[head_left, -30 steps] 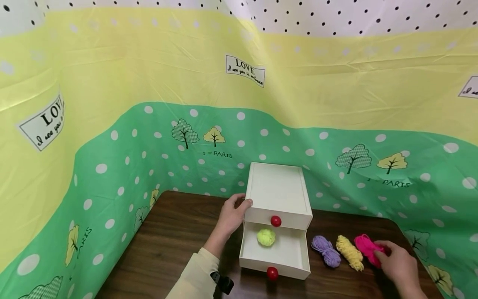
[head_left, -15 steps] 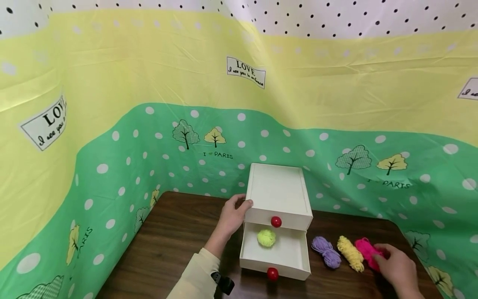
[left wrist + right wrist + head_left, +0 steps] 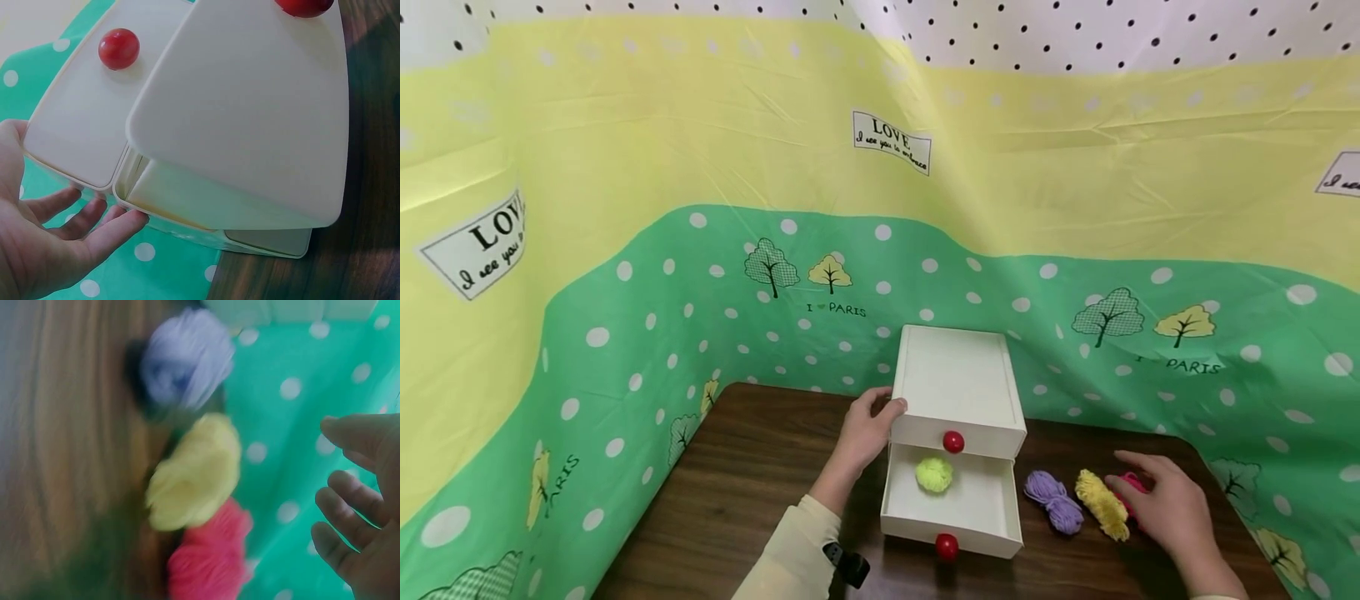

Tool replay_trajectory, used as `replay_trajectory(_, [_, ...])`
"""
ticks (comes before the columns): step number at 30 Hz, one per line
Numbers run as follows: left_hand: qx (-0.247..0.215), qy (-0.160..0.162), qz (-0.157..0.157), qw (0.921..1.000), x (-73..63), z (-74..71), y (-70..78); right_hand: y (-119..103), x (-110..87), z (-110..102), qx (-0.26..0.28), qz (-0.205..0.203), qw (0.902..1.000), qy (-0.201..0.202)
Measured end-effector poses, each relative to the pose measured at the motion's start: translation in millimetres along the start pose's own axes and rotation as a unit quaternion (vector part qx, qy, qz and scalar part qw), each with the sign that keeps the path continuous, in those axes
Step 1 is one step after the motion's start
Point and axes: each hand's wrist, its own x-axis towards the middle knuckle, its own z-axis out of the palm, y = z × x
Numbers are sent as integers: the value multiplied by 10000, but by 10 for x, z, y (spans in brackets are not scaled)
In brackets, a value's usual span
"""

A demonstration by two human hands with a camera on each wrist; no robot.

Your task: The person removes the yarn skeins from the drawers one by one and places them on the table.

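A small white drawer cabinet [image 3: 957,375] stands against the back curtain, its lower drawer [image 3: 981,504] pulled out with a lime-green yarn ball [image 3: 933,474] inside. My left hand [image 3: 865,429] rests on the cabinet's left side, thumb at the upper front edge and fingertips along the side wall. To the right lie three yarn bundles: purple [image 3: 1054,502], yellow [image 3: 1102,506] and pink [image 3: 209,562]. My right hand [image 3: 1172,508] hovers with fingers spread and nothing in them, hiding most of the pink bundle in the head view.
Red round knobs sit on the upper drawer [image 3: 953,442] and the lower one. The dark wood table [image 3: 737,483] ends at a green and yellow printed curtain [image 3: 820,342] behind and on both sides. A dark band [image 3: 846,567] circles the left sleeve.
My right hand has let go of the pink yarn bundle and moved up and left over it. The left hand, cabinet and drawer have stayed put.
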Motion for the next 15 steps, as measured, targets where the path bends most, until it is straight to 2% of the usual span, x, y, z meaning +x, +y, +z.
replay_trajectory(5, [24,7,-10,10000,-2,3,8,-338,-16,-21,227,-462,9982,313])
replay_trajectory(15, [24,12,-99,9999,-20,2,31,-939,-67,-20,617,-1349,9872,585])
